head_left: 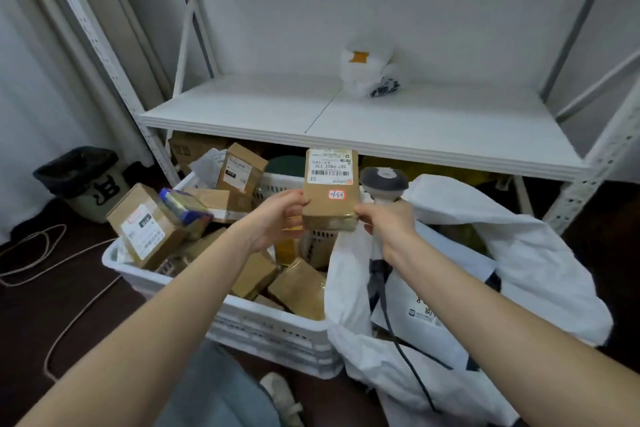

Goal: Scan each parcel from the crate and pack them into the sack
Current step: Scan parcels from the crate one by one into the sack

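Your left hand's (277,218) fingers are curled onto the lower left edge of one brown parcel (329,198), pinching it upright with its label facing you. Your right hand (388,222) is wrapped round the handle of the scanner (382,180), and its thumb touches the parcel's lower right corner. The parcel hangs above the far right corner of the crate (263,326), with the scanner head just beside it, so I judge you are at the scan step for this one. The crate is heaped with boxes, so most of the work remains. The sack (519,253) gapes open, touching the crate's right side; what it holds I cannot tell.
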